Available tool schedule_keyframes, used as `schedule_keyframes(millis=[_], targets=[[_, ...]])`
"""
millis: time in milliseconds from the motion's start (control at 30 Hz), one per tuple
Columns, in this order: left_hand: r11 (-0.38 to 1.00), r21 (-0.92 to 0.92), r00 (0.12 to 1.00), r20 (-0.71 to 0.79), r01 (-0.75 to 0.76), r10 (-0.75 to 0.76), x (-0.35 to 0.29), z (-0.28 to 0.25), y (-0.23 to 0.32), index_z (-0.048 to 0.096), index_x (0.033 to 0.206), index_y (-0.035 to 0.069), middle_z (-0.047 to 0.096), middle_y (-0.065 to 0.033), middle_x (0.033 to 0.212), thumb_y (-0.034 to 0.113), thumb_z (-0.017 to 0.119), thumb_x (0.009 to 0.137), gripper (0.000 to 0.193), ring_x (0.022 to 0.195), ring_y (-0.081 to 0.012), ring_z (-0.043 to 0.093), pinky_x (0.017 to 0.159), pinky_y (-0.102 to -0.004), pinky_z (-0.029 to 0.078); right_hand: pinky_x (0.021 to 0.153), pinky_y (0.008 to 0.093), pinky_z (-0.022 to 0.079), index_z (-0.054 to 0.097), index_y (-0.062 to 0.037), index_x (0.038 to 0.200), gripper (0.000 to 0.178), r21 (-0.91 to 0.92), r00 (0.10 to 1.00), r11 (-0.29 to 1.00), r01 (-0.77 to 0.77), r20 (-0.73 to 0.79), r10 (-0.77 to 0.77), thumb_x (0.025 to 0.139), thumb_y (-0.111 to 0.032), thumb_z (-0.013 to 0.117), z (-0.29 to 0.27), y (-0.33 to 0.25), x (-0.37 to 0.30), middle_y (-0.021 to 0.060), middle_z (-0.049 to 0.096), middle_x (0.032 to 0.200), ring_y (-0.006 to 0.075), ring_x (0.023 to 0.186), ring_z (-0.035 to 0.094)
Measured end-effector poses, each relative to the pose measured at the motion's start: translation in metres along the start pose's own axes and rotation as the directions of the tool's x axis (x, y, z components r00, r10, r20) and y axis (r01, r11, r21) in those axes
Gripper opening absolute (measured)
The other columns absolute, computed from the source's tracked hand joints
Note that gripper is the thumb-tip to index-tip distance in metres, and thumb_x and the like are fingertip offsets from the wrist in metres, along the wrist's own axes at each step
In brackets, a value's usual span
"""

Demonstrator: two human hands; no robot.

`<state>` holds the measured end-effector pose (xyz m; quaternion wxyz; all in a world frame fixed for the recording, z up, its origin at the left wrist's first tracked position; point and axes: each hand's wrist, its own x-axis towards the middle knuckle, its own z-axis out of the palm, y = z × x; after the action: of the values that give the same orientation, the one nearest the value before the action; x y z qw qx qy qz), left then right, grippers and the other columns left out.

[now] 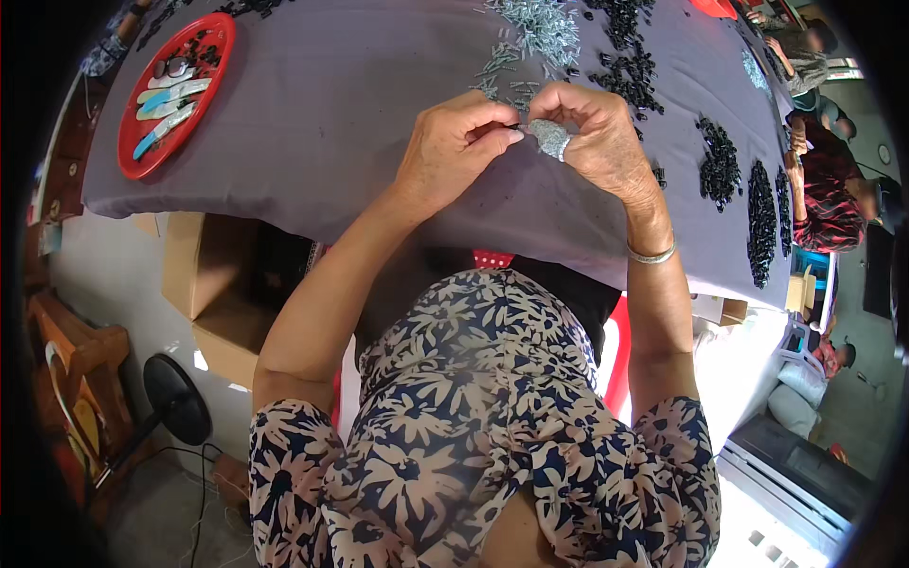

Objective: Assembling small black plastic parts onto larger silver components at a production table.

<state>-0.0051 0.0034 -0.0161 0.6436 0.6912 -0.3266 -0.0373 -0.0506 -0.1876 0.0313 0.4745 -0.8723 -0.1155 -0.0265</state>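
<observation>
Above the grey cloth of the table (312,114), my two hands meet with their fingertips nearly touching. The thumb and forefinger of my left hand (454,142) are pinched on a small black piece (516,126), mostly hidden by the fingers. My right hand (606,142) is closed beside it, fingers curled. A grey speckled rounded cover (548,137) with a pale edge seems to sit over its thumb; what its fingertips grip is too small to tell. Just beyond the hands lie loose clear short rods (540,33) and a heap of small black parts (630,80).
On the left, a red tray (125,142) holds blue-and-white handled tools (166,128) and black bits. More black parts (762,222) form piles at right. Below the table edge stands a cardboard box (227,341). Other people (828,180) sit along the far right side.
</observation>
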Motion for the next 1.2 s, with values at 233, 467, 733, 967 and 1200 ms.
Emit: schedule_keyframes(millis=[233,467,733,967,1200], targets=[[0.998,0.036,0.999,0.024,-0.044,0.043,-0.001,-0.001,0.001,0.069,0.092,0.001,0.058,-0.0049,0.075,0.004,0.071,0.08,0.013,0.063,-0.0119,0.054,0.059,-0.0264,0.045,0.096,0.0277,0.047,0.06,0.0058,0.095,0.045,0.099,0.998,0.994,-0.04,0.043,0.036,0.064,0.022,0.032,0.0,0.009,0.002,0.003,0.062,0.093,0.0115,0.094,0.059],[0.999,0.015,0.998,0.035,-0.047,0.047,-0.001,-0.001,-0.002,0.067,0.092,-0.001,0.059,-0.0007,0.08,0.002,0.071,0.083,0.011,0.068,-0.0064,0.051,0.061,-0.022,0.042,0.088,0.0241,0.047,0.06,0.0019,0.095,0.021,0.174,0.999,0.984,-0.043,0.019,0.04,0.082,0.017,0.052,0.009,0.01,0.0,-0.0003,0.061,0.09,0.007,0.089,0.057],[0.998,-0.064,0.999,0.044,0.016,-0.013,0.0,-0.003,-0.004,0.066,0.093,-0.002,0.059,-0.0005,0.081,0.003,0.069,0.085,0.009,0.069,-0.0069,0.054,0.062,-0.0221,0.045,0.071,0.0197,0.044,0.058,-0.0013,0.09,0.012,0.198,0.998,0.979,-0.041,-0.033,0.049,0.085,0.0,0.069,0.015,0.008,0.004,-0.0046,0.056,0.085,0.0028,0.08,0.051],[0.981,-0.167,0.995,0.031,0.097,-0.093,-0.001,-0.003,-0.001,0.066,0.092,-0.002,0.061,-0.0019,0.081,0.001,0.068,0.084,0.009,0.069,-0.0079,0.059,0.062,-0.0225,0.048,0.07,0.0197,0.044,0.055,-0.0011,0.089,0.013,0.225,0.994,0.974,0.023,-0.105,0.001,0.085,0.005,0.066,0.025,0.015,0.003,-0.0048,0.053,0.082,0.0031,0.079,0.049],[0.981,-0.124,0.989,-0.004,0.148,-0.15,0.003,0.001,-0.002,0.066,0.092,-0.004,0.062,-0.0033,0.081,-0.001,0.068,0.083,0.009,0.068,-0.0089,0.061,0.063,-0.0224,0.05,0.076,0.0215,0.047,0.059,0.002,0.093,0.013,0.024,0.996,1.0,-0.015,-0.089,0.017,0.085,0.011,0.061,0.021,0.009,0.005,0.0,0.06,0.086,0.0051,0.084,0.054]])
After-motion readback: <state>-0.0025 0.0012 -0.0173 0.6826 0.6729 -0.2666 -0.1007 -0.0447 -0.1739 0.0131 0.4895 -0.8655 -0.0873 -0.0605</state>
